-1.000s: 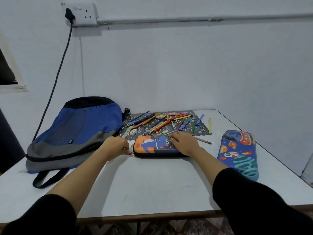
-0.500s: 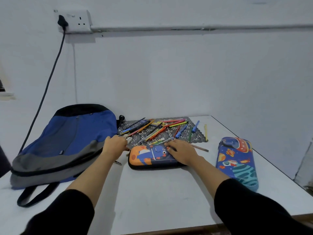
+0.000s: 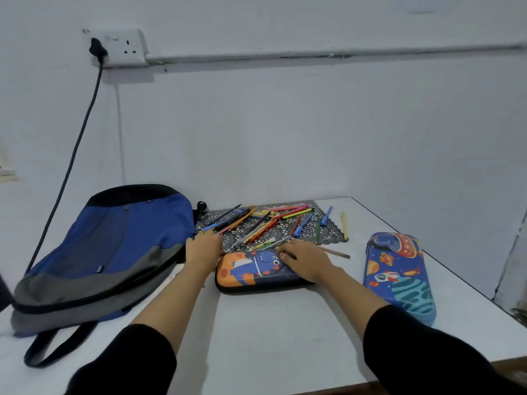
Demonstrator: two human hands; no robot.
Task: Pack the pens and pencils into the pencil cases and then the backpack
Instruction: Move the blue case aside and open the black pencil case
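At the table's [image 3: 271, 323] left edge, the backpack [image 3: 108, 252] lies flat, well clear of the work.

Left hand [image 3: 204, 248]: sits at the left end of the orange case [image 3: 251, 273]. Its fingers [image 3: 213, 241] are bent down over the far corner. Cannot tell whether they pinch a zip pull; the knuckles hide it.

The case is closed and lies near the table's middle. The pens [image 3: 271, 223] are loose on the mat [image 3: 330, 238] just behind it, none packed yet.

Right hand [image 3: 303, 259]: fingers [image 3: 285, 249] straight and together, pressing flat on the lid's right half and gripping nothing.

Space case [image 3: 399, 275]: further right, closed and untouched.

Judged step: opening the orange case.
- Keep the right palm's weight low, off the zip line, so the shell doesn't skate.
- Run the pull round the corner slowly (corners snag).
- Hinge the lid toward the body, not back onto the pens.
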